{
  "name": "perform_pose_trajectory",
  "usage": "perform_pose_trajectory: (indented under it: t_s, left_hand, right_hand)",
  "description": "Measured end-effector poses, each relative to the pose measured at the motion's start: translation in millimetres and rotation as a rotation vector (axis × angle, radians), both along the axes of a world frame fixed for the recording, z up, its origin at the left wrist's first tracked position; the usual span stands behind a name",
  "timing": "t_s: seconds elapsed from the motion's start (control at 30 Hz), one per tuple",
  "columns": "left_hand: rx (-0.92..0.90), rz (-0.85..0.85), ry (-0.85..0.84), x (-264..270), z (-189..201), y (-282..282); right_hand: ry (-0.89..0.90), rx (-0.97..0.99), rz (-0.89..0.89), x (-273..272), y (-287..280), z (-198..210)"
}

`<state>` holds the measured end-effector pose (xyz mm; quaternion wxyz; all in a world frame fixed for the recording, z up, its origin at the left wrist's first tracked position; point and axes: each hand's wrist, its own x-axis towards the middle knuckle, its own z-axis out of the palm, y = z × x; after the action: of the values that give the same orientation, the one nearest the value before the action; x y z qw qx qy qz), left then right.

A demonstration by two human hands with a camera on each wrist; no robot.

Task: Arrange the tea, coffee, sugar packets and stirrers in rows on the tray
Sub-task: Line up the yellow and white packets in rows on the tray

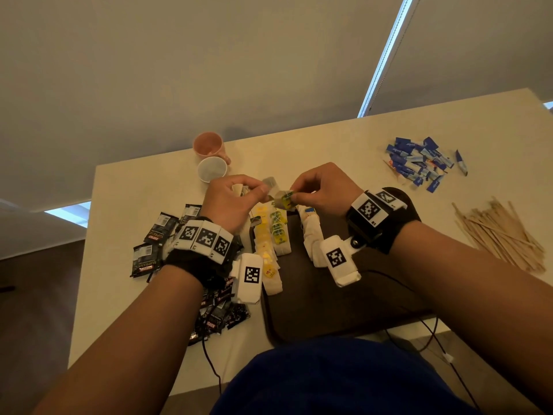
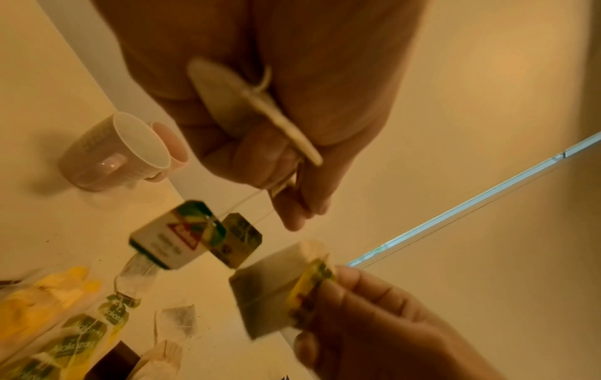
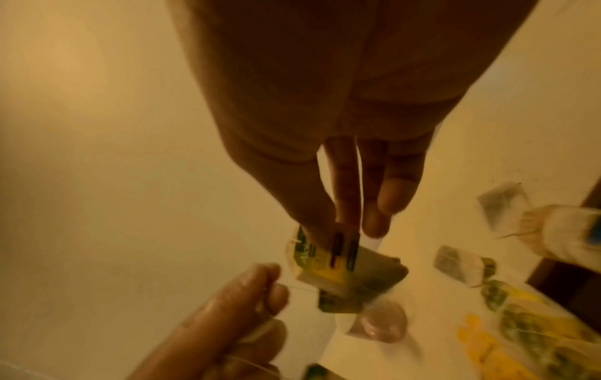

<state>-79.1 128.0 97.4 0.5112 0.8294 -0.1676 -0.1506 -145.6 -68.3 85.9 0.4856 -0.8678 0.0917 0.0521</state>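
Held up over the far edge of the tray (image 1: 344, 295): two tea bags joined by tangled strings. Left hand (image 1: 230, 202) curled, pinching one tea bag (image 2: 227, 95) between thumb and fingers, its string running down to two dangling tags (image 2: 182, 234). Right hand (image 1: 321, 190) pinching the green-tagged tea bag (image 1: 284, 199) at thumb and fingertip, other fingers loosely bent. Both bags just apart, between the hands, with a thin string stretched across the gap. String axis running roughly left to right, so parting the hands sideways likely pulls it taut rather than free.

Directly below, toward the body: rows of tea bags (image 1: 270, 235) lying on the tray's left part, long axis running away from the body, with a white-wrapped row (image 1: 312, 238) just beside. Right hand nearer the open part of the tray; left hand nearer the finished rows.

Around, on the table (image 1: 299, 139): coffee sachets (image 1: 155, 235) heaped left of the tray, sugar packets (image 1: 419, 163) far right, stirrers (image 1: 499, 232) right, two cups (image 1: 209, 157) just beyond the hands. Cups close enough to catch a swinging tag.
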Motion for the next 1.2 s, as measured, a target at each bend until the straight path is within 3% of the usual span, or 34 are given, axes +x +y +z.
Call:
perform_pose_trajectory:
  t_s: [0.47,1.03,1.2]
  left_hand:
    - [0.037,0.033,0.073,2,-6,10]
    - [0.082,0.052,0.131,14,-18,12]
    - [0.037,0.079,0.209,13,-16,10]
  right_hand:
    - [0.471,-0.228,0.075,-7,44,-101]
    - [0.471,-0.397,0.002,7,50,-118]
    - [0.341,-0.386,-0.039,7,41,-104]
